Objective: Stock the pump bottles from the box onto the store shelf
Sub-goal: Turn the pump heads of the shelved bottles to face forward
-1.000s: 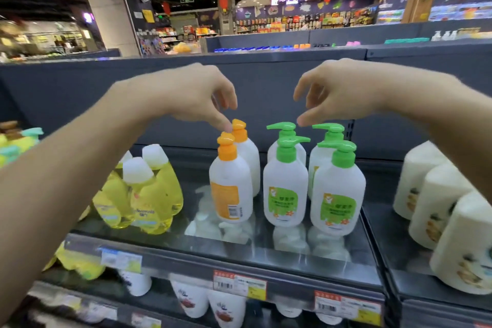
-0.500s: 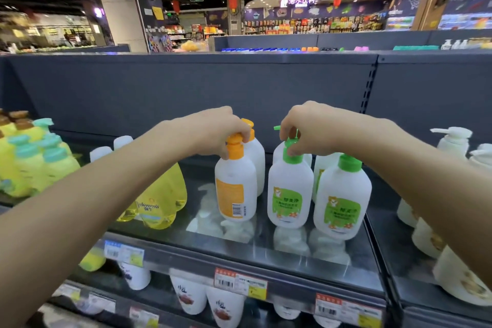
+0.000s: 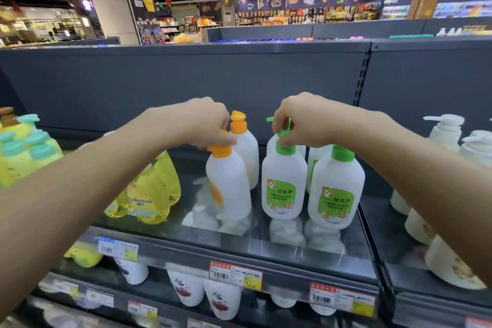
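Observation:
On the glossy shelf (image 3: 239, 243) stand white pump bottles. My left hand (image 3: 202, 122) grips the orange pump of the front orange-capped bottle (image 3: 229, 184), which leans and shows its side. A second orange-capped bottle (image 3: 243, 152) stands upright behind it. My right hand (image 3: 306, 120) grips the green pump of the front-left green-capped bottle (image 3: 283, 181). Another green-capped bottle (image 3: 336, 189) stands to its right, and more green-capped ones are partly hidden behind. The box is out of view.
Yellow shampoo bottles (image 3: 151, 194) crowd the shelf's left part, with teal-capped yellow bottles (image 3: 24, 149) farther left. White pump bottles (image 3: 447, 136) fill the right bay. A dark back panel (image 3: 186, 82) rises behind. Lower shelves hold more white bottles (image 3: 221, 298) behind price tags (image 3: 235, 274).
Both hands came down from above the bottles and closed on the pump heads. The front orange-capped bottle has since turned and tilted, its label now facing left.

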Available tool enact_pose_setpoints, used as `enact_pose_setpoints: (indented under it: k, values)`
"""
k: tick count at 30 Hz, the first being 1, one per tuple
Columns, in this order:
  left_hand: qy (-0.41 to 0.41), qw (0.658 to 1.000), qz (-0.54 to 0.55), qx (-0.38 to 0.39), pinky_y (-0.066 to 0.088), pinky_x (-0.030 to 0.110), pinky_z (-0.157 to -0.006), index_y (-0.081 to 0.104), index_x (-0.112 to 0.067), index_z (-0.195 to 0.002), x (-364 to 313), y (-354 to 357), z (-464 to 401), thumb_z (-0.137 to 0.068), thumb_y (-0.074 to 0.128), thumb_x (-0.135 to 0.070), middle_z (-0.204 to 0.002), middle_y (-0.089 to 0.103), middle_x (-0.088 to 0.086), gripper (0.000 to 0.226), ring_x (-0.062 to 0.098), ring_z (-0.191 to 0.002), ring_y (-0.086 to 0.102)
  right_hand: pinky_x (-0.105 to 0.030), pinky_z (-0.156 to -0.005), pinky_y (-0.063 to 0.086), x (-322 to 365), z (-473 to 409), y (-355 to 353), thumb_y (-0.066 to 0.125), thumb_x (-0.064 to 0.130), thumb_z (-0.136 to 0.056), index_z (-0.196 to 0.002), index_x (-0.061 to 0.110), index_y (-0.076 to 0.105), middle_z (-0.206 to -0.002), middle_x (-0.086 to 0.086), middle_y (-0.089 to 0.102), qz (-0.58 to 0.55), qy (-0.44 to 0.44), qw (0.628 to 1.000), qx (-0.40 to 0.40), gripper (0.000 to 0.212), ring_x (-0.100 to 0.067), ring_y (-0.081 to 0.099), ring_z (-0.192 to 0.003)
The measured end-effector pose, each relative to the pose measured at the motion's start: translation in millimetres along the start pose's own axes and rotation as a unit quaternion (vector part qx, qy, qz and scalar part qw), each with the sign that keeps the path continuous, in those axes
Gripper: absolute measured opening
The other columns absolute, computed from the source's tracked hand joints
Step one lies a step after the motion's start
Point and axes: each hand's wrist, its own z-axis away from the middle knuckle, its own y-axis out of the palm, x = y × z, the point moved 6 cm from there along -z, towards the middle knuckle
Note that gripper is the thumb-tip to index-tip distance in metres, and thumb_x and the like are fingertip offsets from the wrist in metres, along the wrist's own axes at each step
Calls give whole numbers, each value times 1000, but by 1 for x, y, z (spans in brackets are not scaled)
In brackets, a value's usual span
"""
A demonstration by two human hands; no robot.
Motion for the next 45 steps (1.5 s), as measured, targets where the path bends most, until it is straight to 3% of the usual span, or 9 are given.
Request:
enact_pose_setpoints:
  k: [6,11,15,17,19,24,34,41,45]
  values:
    - [-70,997,0,-46,36,30,-53,49,-10,-61,-6,2,0,-90,43,-54,-62,52,7,54,21,-56,48,-33,-75,47,1,3,1,69,33,-86,-111,23,68,-110,-2,61,-7,2,1000,0,28,-27,59,-101]
    - [-12,989,134,56,48,38,-83,62,-21,-108,-9,13,3,-90,38,-63,-102,64,5,52,20,-82,64,-34,-75,47,0,4,0,68,32,-86,-111,23,69,-109,-1,60,-19,0,1000,-2,26,-27,59,-101]
    - [10,983,130,131,43,36,-93,39,-39,-132,0,19,8,-68,67,-68,-117,53,-10,76,20,-105,56,-33,-74,47,1,6,0,68,23,-86,-112,21,69,-104,1,59,-23,-5,1000,-3,26,-26,59,-101]
    - [21,985,106,134,45,39,-89,31,-41,-133,3,29,5,-60,83,-50,-107,51,-10,90,22,-99,54,-33,-76,48,1,8,-1,68,21,-86,-113,21,69,-101,3,55,-21,-8,1000,-5,27,-25,58,-102]
    - [37,992,86,85,48,40,-77,37,-38,-122,3,33,0,-60,86,-36,-92,48,-9,79,22,-88,53,-36,-79,51,1,10,1,70,20,-85,-112,22,67,-102,3,54,-26,-8,1000,-6,27,-26,58,-102]
    - [62,991,114,30,37,32,-59,49,-34,-101,5,26,-3,-61,87,-36,-81,48,-12,55,10,-73,47,-35,-69,51,-4,10,6,73,18,-82,-105,24,63,-110,-1,63,-66,-1,998,-1,26,-27,60,-89]
    - [54,991,122,17,38,32,-66,55,-36,-107,7,22,-10,-68,83,-37,-95,53,-7,49,21,-87,51,-35,-72,51,-8,10,9,75,18,-81,-102,27,61,-110,2,65,-95,7,995,-3,26,-26,59,-97]
    - [54,989,138,25,48,36,-79,40,-41,-127,11,32,-5,-63,85,-37,-105,56,-6,78,19,-90,56,-32,-65,48,-8,10,10,74,19,-82,-100,30,58,-113,1,63,-102,7,995,7,27,-23,58,-89]
    - [51,988,146,7,45,34,-72,40,-40,-125,11,36,-5,-63,86,-34,-104,55,-2,78,20,-88,54,-32,-66,46,-7,9,11,72,20,-82,-97,31,54,-115,-1,61,-93,9,996,8,26,-25,57,-86]
